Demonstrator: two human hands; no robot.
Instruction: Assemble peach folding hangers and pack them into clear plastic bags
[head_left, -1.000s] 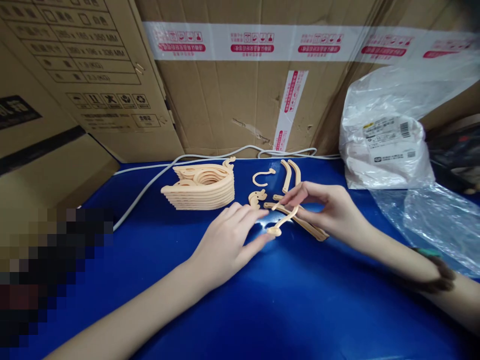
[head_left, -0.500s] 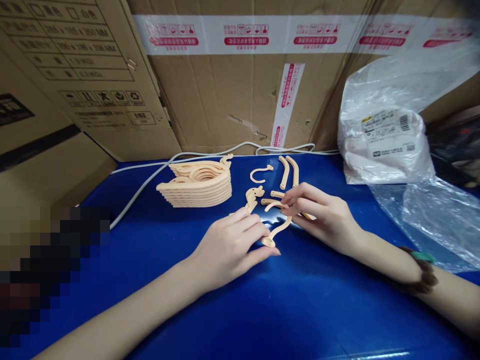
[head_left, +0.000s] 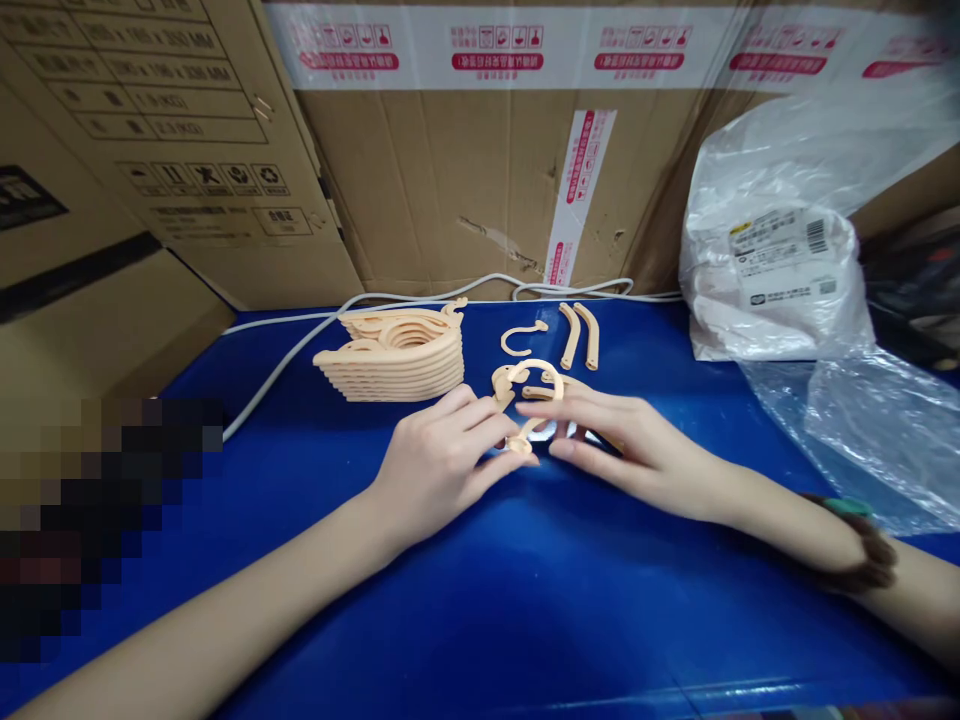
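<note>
My left hand (head_left: pixel 457 450) pinches the round base of a cream plastic hanger hook (head_left: pixel 556 374) between thumb and fingers. The hook's curve rises to the right of those fingers. My right hand (head_left: pixel 630 440) is beside it with fingers stretched out, the fingertips close to the curve; whether they touch it I cannot tell. Just beyond the left fingers lies a curved cream hanger piece (head_left: pixel 504 380), partly hidden. Cream hanger arms (head_left: pixel 536 392) lie behind the hook, partly covered by my right hand.
A stack of cream hanger pieces (head_left: pixel 397 372) stands at the back left. Another hook (head_left: pixel 504 342) and two hanger arms (head_left: pixel 571 338) lie farther back. A white cable (head_left: pixel 300 345) runs along cardboard boxes (head_left: pixel 450 180). A plastic bag (head_left: pixel 780 270) occupies the right of the blue table (head_left: pixel 480 620).
The hook has turned so its curve now points up and away. My left hand has moved slightly back and left with it. My right fingers have loosened and straightened beside the hook.
</note>
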